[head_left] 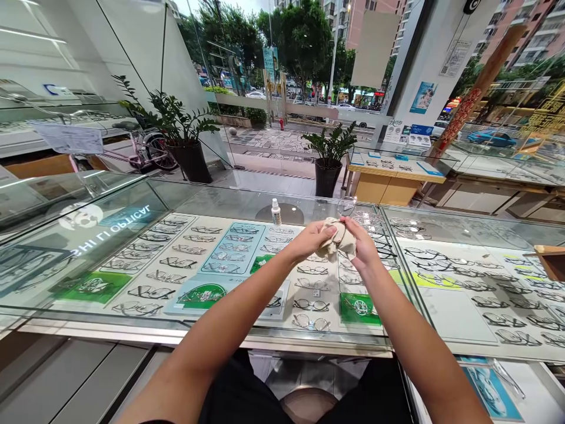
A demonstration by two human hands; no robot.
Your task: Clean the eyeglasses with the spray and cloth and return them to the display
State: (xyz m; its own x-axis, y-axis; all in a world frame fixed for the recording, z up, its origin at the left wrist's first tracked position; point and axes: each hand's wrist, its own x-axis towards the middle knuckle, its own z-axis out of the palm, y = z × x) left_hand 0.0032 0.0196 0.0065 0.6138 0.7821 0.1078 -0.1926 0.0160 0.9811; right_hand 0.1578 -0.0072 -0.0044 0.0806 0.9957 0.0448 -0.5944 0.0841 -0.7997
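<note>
Both your hands pinch a crumpled cloth above the bench.
Your left hand (312, 239) has its fingers curled nearly closed on the near-left side of the beige cloth (345, 241); your right hand (364, 246) grips its right side, thumb and fingers closed on the fabric. The cloth is bunched over the glass top of the bench (309, 343), beyond your knees and to the right of the upright white bottle (276, 212). It spreads roughly sideways between your hands, with no clear long axis. A thin round rim (346, 205) shows just past it; whether you hold that, you cannot tell.
</note>
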